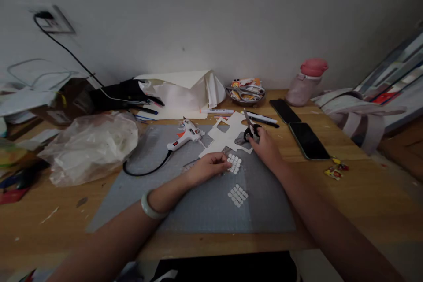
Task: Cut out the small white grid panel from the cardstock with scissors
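Between the thumb and fingers of my left hand (211,167) is a small white cut-out (235,164) marked like a grid of rounded squares. A second cut-out (238,195) of the same pattern lies on the grey cutting mat (205,211) nearer to me. My right hand (264,143) is closed around the black handles of a pair of scissors (247,120), their blades pointing away from me. Under and beside the scissors rests a white sheet (228,134) with pieces cut out of it. A white glue gun (185,135) lies left of the sheet.
A crumpled plastic bag (94,145) sits at the left. Behind are pens (220,111), folded paper (178,90) and a bowl (246,101) of wrapped items. To the right are two phones (309,141), a pink-capped bottle (306,81) and small wrappers (335,169). The glue gun's cord (145,174) curls over the mat.
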Demonstrator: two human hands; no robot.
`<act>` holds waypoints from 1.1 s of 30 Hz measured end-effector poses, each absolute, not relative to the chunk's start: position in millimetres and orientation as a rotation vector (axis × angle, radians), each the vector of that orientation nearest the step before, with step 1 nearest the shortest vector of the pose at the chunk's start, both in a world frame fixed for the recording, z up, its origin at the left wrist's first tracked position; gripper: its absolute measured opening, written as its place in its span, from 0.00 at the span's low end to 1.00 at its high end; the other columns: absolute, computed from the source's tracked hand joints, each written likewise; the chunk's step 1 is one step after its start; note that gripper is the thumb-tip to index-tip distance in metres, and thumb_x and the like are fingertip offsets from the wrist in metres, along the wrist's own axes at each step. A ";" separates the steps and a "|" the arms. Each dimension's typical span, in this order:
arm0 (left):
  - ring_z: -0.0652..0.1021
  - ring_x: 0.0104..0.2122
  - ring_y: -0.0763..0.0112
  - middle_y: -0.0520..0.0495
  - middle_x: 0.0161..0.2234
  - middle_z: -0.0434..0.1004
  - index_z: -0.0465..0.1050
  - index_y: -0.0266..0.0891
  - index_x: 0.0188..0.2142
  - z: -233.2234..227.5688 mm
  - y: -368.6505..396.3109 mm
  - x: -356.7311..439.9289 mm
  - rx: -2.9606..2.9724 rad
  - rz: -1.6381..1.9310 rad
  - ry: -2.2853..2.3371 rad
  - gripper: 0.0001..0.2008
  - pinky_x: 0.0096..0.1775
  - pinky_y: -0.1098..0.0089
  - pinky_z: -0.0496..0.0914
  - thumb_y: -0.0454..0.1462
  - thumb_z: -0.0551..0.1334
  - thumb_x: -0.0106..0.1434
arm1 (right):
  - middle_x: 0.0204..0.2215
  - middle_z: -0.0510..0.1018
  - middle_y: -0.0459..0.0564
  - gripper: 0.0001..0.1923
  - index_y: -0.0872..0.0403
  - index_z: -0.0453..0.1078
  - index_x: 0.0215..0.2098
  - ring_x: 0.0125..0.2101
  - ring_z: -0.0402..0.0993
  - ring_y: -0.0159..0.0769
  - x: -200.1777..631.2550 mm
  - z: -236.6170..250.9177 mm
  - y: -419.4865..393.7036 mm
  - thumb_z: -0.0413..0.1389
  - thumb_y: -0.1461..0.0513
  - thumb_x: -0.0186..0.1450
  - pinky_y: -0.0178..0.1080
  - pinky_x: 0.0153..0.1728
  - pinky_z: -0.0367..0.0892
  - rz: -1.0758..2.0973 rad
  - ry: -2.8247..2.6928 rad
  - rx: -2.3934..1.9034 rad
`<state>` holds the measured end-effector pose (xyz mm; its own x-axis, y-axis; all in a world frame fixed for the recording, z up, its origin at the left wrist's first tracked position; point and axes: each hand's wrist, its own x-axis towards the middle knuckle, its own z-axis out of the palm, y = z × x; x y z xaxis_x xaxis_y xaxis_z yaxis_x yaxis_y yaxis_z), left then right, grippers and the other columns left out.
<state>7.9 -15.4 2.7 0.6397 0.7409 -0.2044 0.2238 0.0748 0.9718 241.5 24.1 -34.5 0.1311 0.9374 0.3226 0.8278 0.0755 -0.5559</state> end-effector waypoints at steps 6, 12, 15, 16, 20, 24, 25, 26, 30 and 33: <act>0.61 0.25 0.76 0.57 0.21 0.58 0.60 0.38 0.23 -1.2 -14.9 8.9 1.780 0.392 0.860 0.16 0.28 0.73 0.56 0.45 0.61 0.58 | 0.47 0.77 0.62 0.18 0.56 0.68 0.45 0.52 0.69 0.52 239.7 -39.2 20.8 0.54 0.63 0.56 0.56 0.58 0.54 0.054 -1.717 -1.778; 0.63 0.25 0.75 0.56 0.22 0.61 0.61 0.38 0.22 2.9 -19.7 9.7 2.247 0.254 0.884 0.15 0.29 0.73 0.56 0.40 0.61 0.62 | 0.43 0.79 0.60 0.15 0.54 0.67 0.43 0.47 0.73 0.50 247.1 -43.8 14.7 0.53 0.62 0.57 0.56 0.53 0.58 -0.104 -1.658 -1.715; 0.63 0.24 0.75 0.56 0.21 0.61 0.61 0.38 0.21 3.3 -22.2 9.9 2.379 0.207 0.924 0.17 0.28 0.73 0.54 0.41 0.63 0.62 | 0.40 0.79 0.60 0.10 0.54 0.68 0.39 0.44 0.73 0.50 247.7 -41.0 11.4 0.51 0.60 0.60 0.53 0.49 0.62 -0.158 -1.666 -1.663; 0.62 0.24 0.75 0.56 0.21 0.61 0.62 0.38 0.21 2.7 -22.5 9.9 2.410 0.193 0.919 0.18 0.27 0.73 0.54 0.42 0.63 0.62 | 0.39 0.79 0.59 0.10 0.54 0.69 0.38 0.43 0.73 0.49 247.0 -39.8 10.5 0.50 0.59 0.61 0.52 0.48 0.63 -0.176 -1.677 -1.638; 0.61 0.24 0.76 0.56 0.21 0.61 0.62 0.37 0.20 -2.7 -20.3 9.4 2.530 0.163 0.796 0.22 0.26 0.72 0.52 0.47 0.66 0.60 | 0.44 0.78 0.59 0.12 0.54 0.72 0.38 0.50 0.71 0.49 243.4 -38.1 8.2 0.49 0.59 0.62 0.51 0.52 0.61 -0.245 -1.739 -1.529; 0.61 0.21 0.77 0.56 0.19 0.59 0.62 0.37 0.19 -8.4 -16.2 7.7 2.562 0.232 0.680 0.25 0.25 0.73 0.52 0.53 0.64 0.59 | 0.50 0.76 0.60 0.15 0.53 0.74 0.41 0.56 0.66 0.51 242.9 -36.6 10.8 0.47 0.58 0.66 0.56 0.55 0.59 -0.321 -1.907 -1.453; 0.62 0.21 0.77 0.56 0.19 0.60 0.63 0.37 0.19 -9.5 -15.8 7.1 2.580 0.240 0.643 0.25 0.25 0.73 0.52 0.54 0.63 0.59 | 0.51 0.76 0.60 0.15 0.53 0.75 0.41 0.57 0.66 0.51 242.3 -34.0 13.2 0.47 0.58 0.66 0.57 0.56 0.58 -0.321 -1.954 -1.446; 0.63 0.22 0.76 0.55 0.19 0.62 0.63 0.36 0.19 -10.4 -15.8 6.5 2.604 0.246 0.612 0.25 0.25 0.73 0.53 0.54 0.63 0.59 | 0.53 0.75 0.59 0.15 0.53 0.75 0.41 0.58 0.65 0.52 241.1 -30.0 16.8 0.47 0.59 0.66 0.58 0.56 0.57 -0.316 -2.003 -1.437; 0.70 0.24 0.72 0.50 0.22 0.71 0.69 0.36 0.22 -14.8 -17.8 4.3 2.746 0.286 0.536 0.24 0.26 0.71 0.56 0.54 0.58 0.63 | 0.55 0.74 0.59 0.15 0.52 0.77 0.40 0.60 0.63 0.51 223.3 0.1 45.8 0.48 0.62 0.67 0.60 0.58 0.55 -0.269 -2.228 -1.334; 0.74 0.26 0.71 0.48 0.24 0.77 0.73 0.36 0.26 -18.8 -18.9 3.9 2.813 0.351 0.479 0.22 0.28 0.70 0.60 0.48 0.54 0.69 | 0.55 0.74 0.60 0.15 0.55 0.77 0.42 0.61 0.63 0.49 192.8 28.9 81.4 0.48 0.63 0.67 0.60 0.60 0.53 -0.197 -2.340 -1.201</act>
